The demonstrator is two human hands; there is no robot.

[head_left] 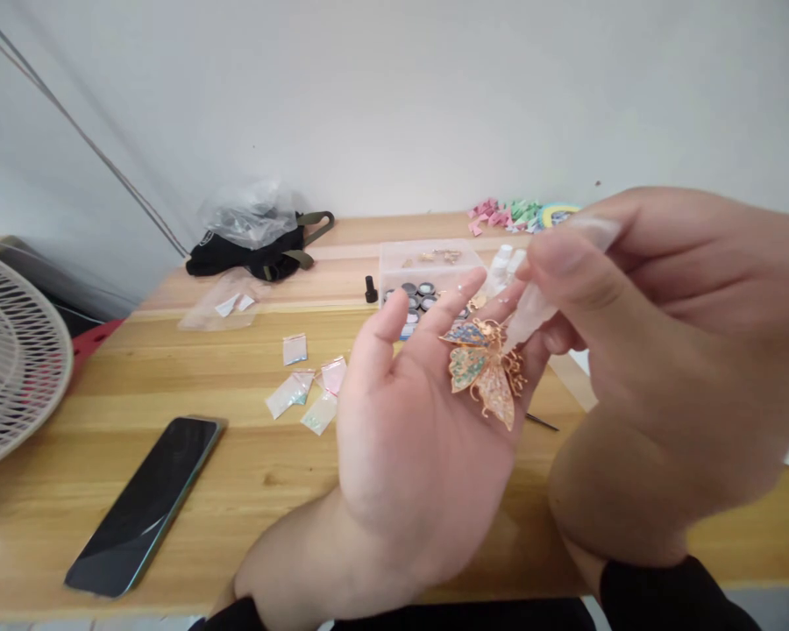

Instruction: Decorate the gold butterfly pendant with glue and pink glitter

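My left hand is palm up with its fingers spread, and a gold butterfly ornament lies on it near the base of the fingers. Blue, green and pale pink pieces fill the ornament's wings. My right hand is closed around a translucent white tube. The tube's narrow tip points down at the ornament's middle; whether it touches is too small to tell. Behind my left fingers, a clear plastic box with small round containers and gold bits is partly hidden.
A phone lies at the front left, beside a white fan. Small sachets are left of my left hand. A black bag, a small black bottle and pink and green pieces stand further back on the wooden table.
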